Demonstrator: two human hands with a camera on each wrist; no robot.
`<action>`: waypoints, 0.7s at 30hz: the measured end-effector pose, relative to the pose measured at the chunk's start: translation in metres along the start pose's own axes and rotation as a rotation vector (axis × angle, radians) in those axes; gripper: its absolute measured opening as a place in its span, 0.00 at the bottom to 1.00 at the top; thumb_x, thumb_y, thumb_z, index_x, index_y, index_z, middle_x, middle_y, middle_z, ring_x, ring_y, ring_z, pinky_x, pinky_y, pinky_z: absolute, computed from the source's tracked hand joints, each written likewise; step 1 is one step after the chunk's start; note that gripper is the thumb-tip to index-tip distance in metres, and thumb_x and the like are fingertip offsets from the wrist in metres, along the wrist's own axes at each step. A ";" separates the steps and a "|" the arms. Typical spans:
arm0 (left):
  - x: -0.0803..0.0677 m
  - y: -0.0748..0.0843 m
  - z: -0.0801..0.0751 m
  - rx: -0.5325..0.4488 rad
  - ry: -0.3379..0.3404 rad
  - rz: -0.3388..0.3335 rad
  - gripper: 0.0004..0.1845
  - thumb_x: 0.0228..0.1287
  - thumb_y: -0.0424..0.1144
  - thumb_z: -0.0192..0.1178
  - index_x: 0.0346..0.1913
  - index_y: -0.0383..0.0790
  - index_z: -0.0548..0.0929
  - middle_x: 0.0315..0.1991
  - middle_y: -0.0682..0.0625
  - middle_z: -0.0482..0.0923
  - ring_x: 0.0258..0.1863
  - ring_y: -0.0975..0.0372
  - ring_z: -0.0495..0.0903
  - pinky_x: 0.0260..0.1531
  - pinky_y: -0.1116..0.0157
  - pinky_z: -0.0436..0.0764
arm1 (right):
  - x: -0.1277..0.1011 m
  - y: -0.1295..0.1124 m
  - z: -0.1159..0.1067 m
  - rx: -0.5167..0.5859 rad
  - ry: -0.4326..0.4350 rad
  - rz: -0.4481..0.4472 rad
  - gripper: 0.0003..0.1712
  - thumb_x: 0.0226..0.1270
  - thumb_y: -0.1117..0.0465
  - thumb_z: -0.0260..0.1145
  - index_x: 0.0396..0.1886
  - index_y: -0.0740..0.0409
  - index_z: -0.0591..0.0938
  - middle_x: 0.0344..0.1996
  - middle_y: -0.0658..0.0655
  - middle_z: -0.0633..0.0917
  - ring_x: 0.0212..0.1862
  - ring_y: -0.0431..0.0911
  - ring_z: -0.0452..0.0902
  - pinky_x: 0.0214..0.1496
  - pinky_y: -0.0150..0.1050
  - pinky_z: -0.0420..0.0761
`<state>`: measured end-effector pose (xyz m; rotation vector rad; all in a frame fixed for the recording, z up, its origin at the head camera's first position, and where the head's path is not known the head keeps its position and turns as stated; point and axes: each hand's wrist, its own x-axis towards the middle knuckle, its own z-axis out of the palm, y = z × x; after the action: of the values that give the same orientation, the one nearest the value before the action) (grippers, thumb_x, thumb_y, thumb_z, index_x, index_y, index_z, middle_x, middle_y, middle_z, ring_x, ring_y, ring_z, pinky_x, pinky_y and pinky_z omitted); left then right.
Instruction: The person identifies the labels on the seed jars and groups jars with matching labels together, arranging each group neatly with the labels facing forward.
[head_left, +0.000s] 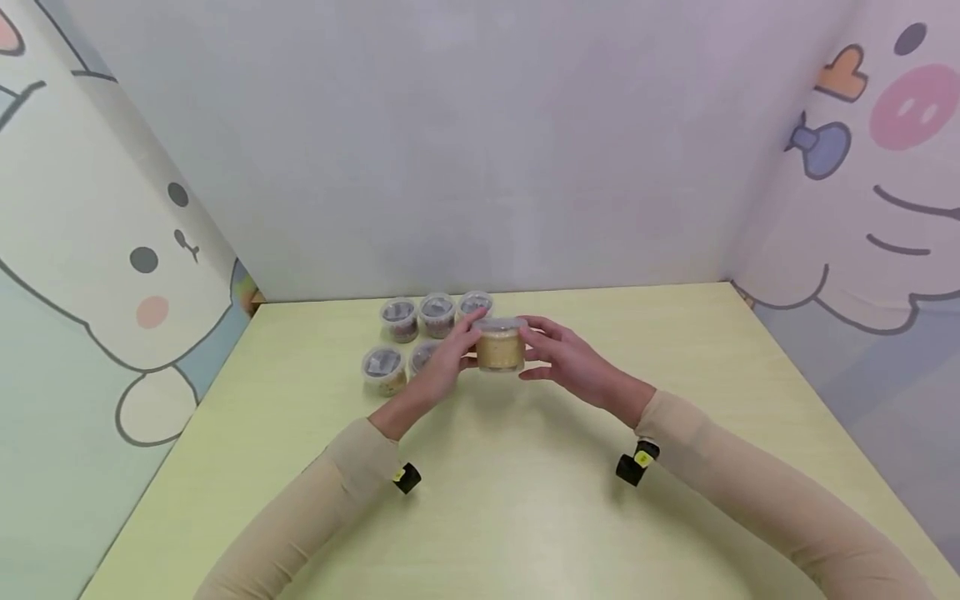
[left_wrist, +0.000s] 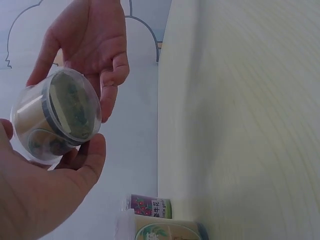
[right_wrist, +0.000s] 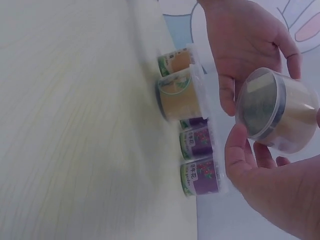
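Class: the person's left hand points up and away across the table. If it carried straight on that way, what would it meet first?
Probably the rear cup of the cluster, just beyond the left hand and the tan cup it holds; depth is unclear.

The purple cup (left_wrist: pixel 150 206) on the tabletop carries a printed label, but its lettering is too small and blurred to read. Labels on the other cups (right_wrist: pixel 196 145) are likewise illegible.

head high, wrists close, sharing cup (head_left: pixel 500 347)
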<state>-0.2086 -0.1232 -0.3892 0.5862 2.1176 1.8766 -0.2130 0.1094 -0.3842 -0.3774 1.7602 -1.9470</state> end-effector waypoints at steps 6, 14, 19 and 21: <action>0.004 -0.004 0.001 -0.001 0.049 0.025 0.31 0.82 0.45 0.37 0.80 0.38 0.50 0.75 0.35 0.55 0.71 0.43 0.62 0.66 0.43 0.68 | 0.002 -0.002 0.002 -0.031 0.044 -0.015 0.38 0.79 0.43 0.56 0.78 0.58 0.59 0.70 0.61 0.66 0.66 0.60 0.66 0.63 0.54 0.77; 0.002 0.002 0.004 0.051 0.047 0.036 0.29 0.81 0.49 0.40 0.79 0.44 0.55 0.75 0.40 0.56 0.71 0.50 0.63 0.64 0.46 0.72 | -0.001 -0.004 -0.002 -0.036 -0.008 -0.036 0.38 0.80 0.47 0.57 0.79 0.60 0.57 0.71 0.60 0.65 0.70 0.58 0.64 0.66 0.55 0.74; 0.002 0.001 0.004 0.070 0.036 0.020 0.29 0.82 0.50 0.40 0.79 0.45 0.55 0.75 0.42 0.56 0.71 0.51 0.63 0.64 0.47 0.72 | -0.002 -0.005 -0.004 -0.021 0.007 -0.017 0.38 0.81 0.47 0.56 0.79 0.61 0.57 0.71 0.62 0.66 0.67 0.61 0.65 0.65 0.54 0.76; 0.003 0.001 0.004 0.073 0.030 0.021 0.29 0.82 0.50 0.40 0.78 0.45 0.55 0.75 0.42 0.56 0.70 0.50 0.63 0.64 0.47 0.73 | -0.003 -0.005 -0.004 -0.020 0.010 -0.010 0.38 0.81 0.47 0.56 0.79 0.61 0.57 0.70 0.63 0.66 0.65 0.61 0.65 0.64 0.53 0.76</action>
<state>-0.2091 -0.1186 -0.3885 0.6016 2.2153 1.8375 -0.2137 0.1144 -0.3795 -0.3840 1.7882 -1.9430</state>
